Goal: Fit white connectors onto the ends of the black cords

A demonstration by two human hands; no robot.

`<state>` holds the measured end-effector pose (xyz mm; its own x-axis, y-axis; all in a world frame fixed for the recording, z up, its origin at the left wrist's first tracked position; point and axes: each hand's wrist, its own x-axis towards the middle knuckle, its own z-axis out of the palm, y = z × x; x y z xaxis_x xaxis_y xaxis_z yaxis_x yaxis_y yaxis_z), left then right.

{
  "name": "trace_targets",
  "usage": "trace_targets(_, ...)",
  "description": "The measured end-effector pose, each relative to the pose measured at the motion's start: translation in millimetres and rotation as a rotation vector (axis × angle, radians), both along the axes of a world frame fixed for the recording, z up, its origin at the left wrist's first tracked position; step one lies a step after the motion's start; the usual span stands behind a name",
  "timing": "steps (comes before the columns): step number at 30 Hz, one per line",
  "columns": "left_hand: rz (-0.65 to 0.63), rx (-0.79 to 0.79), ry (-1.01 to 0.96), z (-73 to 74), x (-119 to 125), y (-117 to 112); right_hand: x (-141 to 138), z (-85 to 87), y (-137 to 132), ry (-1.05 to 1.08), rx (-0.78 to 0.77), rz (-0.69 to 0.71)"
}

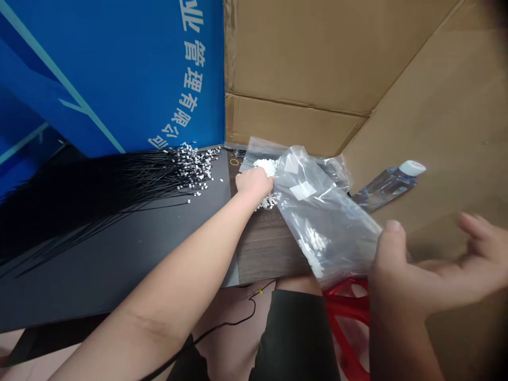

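I read the left hand (254,185) resting on the wooden tabletop (270,248), curved over a heap of small white pieces (265,167); I cannot tell whether it is grasping any. A clear plastic bag (325,217) lies across the table edge just beside that hand, with more white pieces visible inside. Its lower end meets the thumb and palm of the right hand (413,270), whose fingers (476,227) stand spread; I cannot confirm a firm grip. To the left, black cable ties (119,196) with white heads fan across a black board. A water bottle (387,185) lies on flattened cardboard (448,116) to the right.
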<state>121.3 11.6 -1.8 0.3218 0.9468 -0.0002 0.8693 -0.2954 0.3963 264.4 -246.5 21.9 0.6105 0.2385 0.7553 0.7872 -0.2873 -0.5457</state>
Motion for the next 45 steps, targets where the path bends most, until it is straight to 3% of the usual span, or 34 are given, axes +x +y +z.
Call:
trace_targets(2,-0.009,0.011,-0.002,-1.1,0,0,4,21.8,29,-0.224,0.108,0.171)
trace_targets(5,-0.016,0.027,-0.012,-1.0,0,0,21,48.7,99,0.016,-0.144,0.414)
trace_targets(7,-0.009,0.028,-0.017,0.1,0,-1,36,56.7,152,0.218,-0.370,0.435)
trace_targets(10,0.005,0.011,-0.015,1.8,0,-1,55,51.7,219,0.406,-0.592,0.409)
trace_targets(13,0.011,0.000,-0.017,2.4,0,-1,65,35.0,254,0.567,-0.711,0.378)
trace_targets(19,0.024,-0.026,-0.050,3.2,-1,-1,79,7.2,263,0.722,-0.557,0.434)
trace_targets(25,0.036,-0.056,-0.052,5.6,-1,1,81,1.0,261,0.765,-0.521,0.502)
trace_targets(33,0.069,-0.072,-0.148,5.4,-3,3,70,4.3,259,0.672,-0.410,0.522)
trace_targets(45,0.106,-0.061,-0.460,7.0,-6,5,57,28.1,251,0.624,-0.162,0.621)
